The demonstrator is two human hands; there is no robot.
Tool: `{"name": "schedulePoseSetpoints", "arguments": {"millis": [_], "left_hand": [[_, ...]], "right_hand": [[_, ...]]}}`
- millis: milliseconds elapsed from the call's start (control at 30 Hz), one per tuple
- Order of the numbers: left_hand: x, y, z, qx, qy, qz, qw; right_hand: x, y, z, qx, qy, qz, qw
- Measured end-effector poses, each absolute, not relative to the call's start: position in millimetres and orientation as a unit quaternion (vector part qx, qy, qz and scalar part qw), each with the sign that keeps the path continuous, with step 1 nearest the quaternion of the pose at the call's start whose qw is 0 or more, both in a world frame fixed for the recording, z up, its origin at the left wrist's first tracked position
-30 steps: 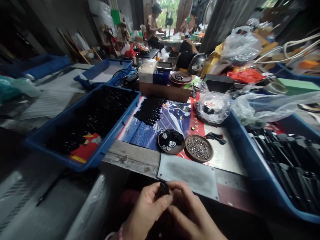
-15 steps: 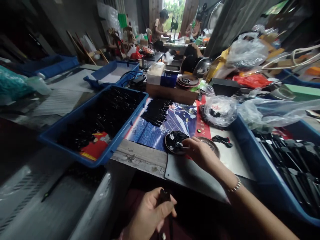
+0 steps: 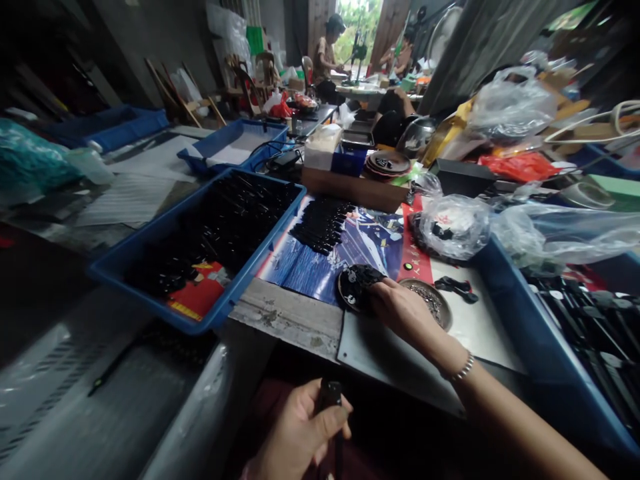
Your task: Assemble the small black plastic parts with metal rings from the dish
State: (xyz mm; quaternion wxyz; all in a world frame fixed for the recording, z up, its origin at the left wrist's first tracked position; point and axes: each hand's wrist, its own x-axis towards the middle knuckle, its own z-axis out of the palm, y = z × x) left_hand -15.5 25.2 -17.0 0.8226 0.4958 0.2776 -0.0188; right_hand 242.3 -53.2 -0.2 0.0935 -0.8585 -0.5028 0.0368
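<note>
Low in front of me, my left hand (image 3: 305, 427) is closed around a long thin black piece (image 3: 332, 393), its squared-off end poking up past the thumb. My right hand (image 3: 400, 305) reaches over the table, fingers together and bent down into a round dish (image 3: 343, 301) of small black parts (image 3: 356, 279), some with white bits. The dish contents hide its fingertips, so what they pinch does not show. Just right of that hand stands a second round dish (image 3: 449, 319) with small metal pieces (image 3: 433, 301). Beyond it lie a few loose black parts (image 3: 457, 288).
Black pieces lie in a row (image 3: 323, 225) on a printed sheet (image 3: 305, 277). A blue tray (image 3: 197, 327) of black pieces stands left, and a blue bin (image 3: 505, 293) of black handles right. Plastic bags (image 3: 453, 230) crowd the right back. People (image 3: 327, 53) sit far off.
My right hand has lowered further into the dish of black parts, its fingers more bent. The black piece in my left hand has turned slightly. The view has shifted a little left.
</note>
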Motion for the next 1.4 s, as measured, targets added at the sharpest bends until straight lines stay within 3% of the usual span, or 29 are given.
{"name": "schedulePoseSetpoints", "arguments": {"millis": [167, 400, 600, 667, 833, 1400], "left_hand": [[-13, 22, -20, 0.498, 0.269, -0.028, 0.824], [-10, 19, -18, 0.48, 0.284, -0.038, 0.829], [-6, 16, -16, 0.486, 0.274, -0.042, 0.829], [-4, 15, -14, 0.484, 0.272, -0.04, 0.831], [-1, 10, -10, 0.492, 0.263, -0.04, 0.829], [-3, 5, -5, 0.508, 0.266, -0.068, 0.816]], "right_hand": [[241, -55, -2, -0.854, -0.501, 0.026, 0.139], [238, -76, 15, -0.85, -0.445, 0.008, 0.283], [206, -104, 17, -0.688, -0.231, 0.247, 0.642], [190, -112, 9, -0.627, -0.157, 0.317, 0.694], [153, -126, -9, -0.561, -0.079, 0.418, 0.71], [134, -123, -16, -0.54, -0.035, 0.434, 0.72]]}}
